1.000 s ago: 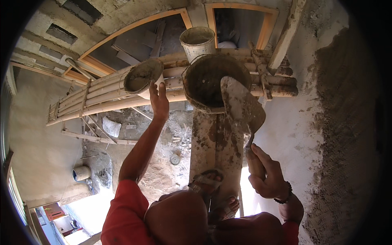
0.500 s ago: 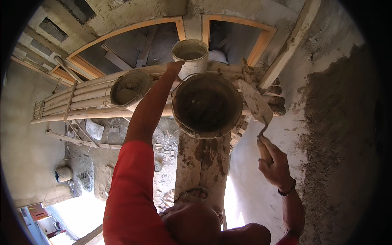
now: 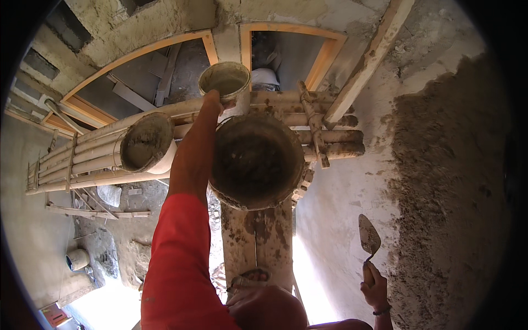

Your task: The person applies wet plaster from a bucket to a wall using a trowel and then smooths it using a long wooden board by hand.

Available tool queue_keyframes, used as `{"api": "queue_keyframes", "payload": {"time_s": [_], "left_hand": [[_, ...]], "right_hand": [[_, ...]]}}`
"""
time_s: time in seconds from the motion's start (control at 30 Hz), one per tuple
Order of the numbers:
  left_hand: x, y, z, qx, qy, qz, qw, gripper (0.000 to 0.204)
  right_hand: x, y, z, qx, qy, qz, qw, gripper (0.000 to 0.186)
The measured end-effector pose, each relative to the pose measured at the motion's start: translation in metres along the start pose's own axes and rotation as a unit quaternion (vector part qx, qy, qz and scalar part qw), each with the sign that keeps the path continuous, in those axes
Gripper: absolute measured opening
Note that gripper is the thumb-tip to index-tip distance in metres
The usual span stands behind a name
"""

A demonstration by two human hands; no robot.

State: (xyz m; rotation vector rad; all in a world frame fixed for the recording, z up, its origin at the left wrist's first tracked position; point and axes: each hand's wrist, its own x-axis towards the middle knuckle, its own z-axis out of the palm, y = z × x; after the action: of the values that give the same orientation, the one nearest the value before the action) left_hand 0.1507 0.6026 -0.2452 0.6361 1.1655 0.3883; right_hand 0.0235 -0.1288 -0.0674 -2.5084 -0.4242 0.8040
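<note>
While a drum lies on its side at the lower left of the frame, a long bamboo platform runs from the left edge to right of the middle. On its left part sits a bucket with gray mortar inside. Next comes the left arm, in a red sleeve, stretching up from the bottom. Its left hand is at the near side of a pale bucket, just above the middle of the frame. I cannot tell if those fingers are gripping it. Just below is a big dark tub, with mud-colored mix down inside. Below the tub, two spotty planks go down to the person's foot. At the lower right, the right hand has its fingers wrapped around the handle of a pointed trowel, blade up. Farthest right is a wall with a rough brown patch.
</note>
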Motion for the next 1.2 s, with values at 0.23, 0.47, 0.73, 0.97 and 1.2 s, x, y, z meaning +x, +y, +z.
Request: {"api": "queue_keyframes", "payload": {"time_s": [0.23, 0.47, 0.73, 0.97, 1.2], "left_hand": [[-0.027, 0.016, -0.02, -0.053, 0.026, 0.103, 0.993, 0.046], [-0.141, 0.102, -0.049, 0.146, 0.014, 0.178, 0.973, 0.043], [-0.262, 0.168, -0.065, 0.349, -0.012, 0.254, 0.902, 0.032], [-0.319, 0.167, -0.069, 0.502, 0.029, 0.262, 0.824, 0.037], [-0.338, 0.144, -0.06, 0.611, 0.065, 0.361, 0.702, 0.039]], "right_hand": [[-0.027, 0.027, 0.007, 0.008, 0.01, 0.038, 0.999, 0.067], [-0.016, 0.048, 0.021, 0.044, 0.012, 0.054, 0.997, 0.067], [0.003, 0.024, 0.035, 0.064, 0.006, -0.068, 0.996, 0.066], [-0.006, 0.015, 0.044, 0.093, -0.001, -0.095, 0.991, 0.065], [-0.025, 0.037, 0.05, 0.094, 0.033, -0.143, 0.985, 0.064]]}}
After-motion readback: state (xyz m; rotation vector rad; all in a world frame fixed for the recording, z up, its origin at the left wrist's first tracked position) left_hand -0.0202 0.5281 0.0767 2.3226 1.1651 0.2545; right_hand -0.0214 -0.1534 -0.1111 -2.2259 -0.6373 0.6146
